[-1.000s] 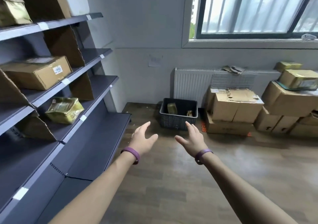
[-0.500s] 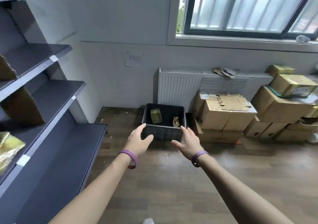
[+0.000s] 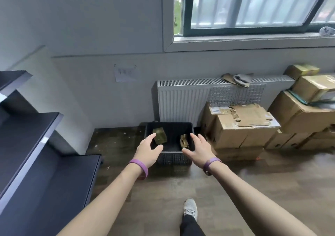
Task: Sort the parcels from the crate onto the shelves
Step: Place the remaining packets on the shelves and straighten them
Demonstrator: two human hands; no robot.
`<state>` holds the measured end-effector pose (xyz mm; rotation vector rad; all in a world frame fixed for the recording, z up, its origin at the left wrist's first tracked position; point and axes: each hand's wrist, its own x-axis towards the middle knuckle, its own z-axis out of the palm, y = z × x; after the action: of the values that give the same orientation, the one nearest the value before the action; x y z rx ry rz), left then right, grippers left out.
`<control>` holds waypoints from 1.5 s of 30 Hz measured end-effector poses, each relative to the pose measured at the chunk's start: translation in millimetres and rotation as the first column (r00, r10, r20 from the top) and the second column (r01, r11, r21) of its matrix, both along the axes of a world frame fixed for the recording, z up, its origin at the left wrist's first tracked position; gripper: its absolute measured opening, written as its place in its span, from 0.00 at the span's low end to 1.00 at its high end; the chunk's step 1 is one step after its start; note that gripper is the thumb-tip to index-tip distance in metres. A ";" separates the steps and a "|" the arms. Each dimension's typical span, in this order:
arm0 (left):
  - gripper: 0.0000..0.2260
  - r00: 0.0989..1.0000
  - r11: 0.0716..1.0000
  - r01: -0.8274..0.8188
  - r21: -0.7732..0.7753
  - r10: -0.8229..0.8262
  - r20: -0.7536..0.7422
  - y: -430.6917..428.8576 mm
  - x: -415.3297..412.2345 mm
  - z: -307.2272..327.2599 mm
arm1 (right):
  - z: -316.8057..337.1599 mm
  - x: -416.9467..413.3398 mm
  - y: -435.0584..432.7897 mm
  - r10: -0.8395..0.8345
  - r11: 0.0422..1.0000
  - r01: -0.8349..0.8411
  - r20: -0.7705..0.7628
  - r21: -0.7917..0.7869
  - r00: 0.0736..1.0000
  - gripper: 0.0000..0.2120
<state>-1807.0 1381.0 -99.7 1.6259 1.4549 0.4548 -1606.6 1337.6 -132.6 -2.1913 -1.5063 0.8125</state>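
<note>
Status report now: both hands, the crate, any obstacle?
Left hand open, empty. Right hand open, empty. Crate ahead on floor, two parcels inside. Nothing blocks the way.

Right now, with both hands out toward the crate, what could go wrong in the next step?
1. The left hand and right hand are open and empty; the two parcels sit apart in the crate, so grabbing both at once may fumble one.
2. The crate is on the floor; the shoe could kick it.
</note>
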 end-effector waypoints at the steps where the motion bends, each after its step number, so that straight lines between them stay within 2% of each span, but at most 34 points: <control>1: 0.26 1.000 1.000 -0.007 -0.004 0.007 -0.005 14.4 6.8 -2.9 | -3.9 7.2 20.1 0.007 1.000 -0.007 -0.002 -0.001 1.000 0.35; 11: 0.25 0.982 0.982 -0.189 -0.013 0.189 -0.031 167.9 61.2 -0.6 | -15.8 60.4 224.3 0.184 0.982 -0.185 -0.027 -0.034 0.983 0.35; 16: 0.25 0.955 0.948 -0.297 -0.116 0.297 -0.021 218.0 64.2 -15.6 | -29.6 63.5 291.2 0.276 0.956 -0.280 -0.051 -0.084 0.960 0.35; 22: 0.25 0.941 0.918 -0.334 -0.212 0.337 -0.025 294.5 56.9 -40.0 | -61.6 66.6 362.3 0.299 0.936 -0.301 -0.036 -0.184 0.954 0.36; 26: 0.25 0.954 0.921 -0.296 -0.254 0.300 -0.023 367.4 52.7 -61.6 | -81.1 65.0 413.9 0.244 0.942 -0.247 -0.039 -0.229 0.969 0.36; 35: 0.24 0.984 0.897 -0.177 -0.406 0.170 -0.053 507.1 42.7 -156.8 | -152.2 60.7 520.5 0.032 0.938 -0.064 -0.101 -0.341 0.994 0.35; 40: 0.24 0.986 0.866 -0.161 -0.473 0.125 -0.107 547.9 45.9 -236.6 | -227.8 56.7 552.9 0.045 0.895 -0.091 -0.115 -0.436 0.992 0.34; 45: 0.25 0.986 0.834 -0.155 -0.530 0.094 -0.140 576.6 64.9 -349.9 | -340.2 60.7 585.8 0.097 0.855 -0.155 -0.142 -0.494 0.985 0.34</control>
<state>-1742.1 1957.6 -449.6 1.1173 1.5973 0.0086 -1545.8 1923.5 -472.7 -2.3568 -1.5207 1.4956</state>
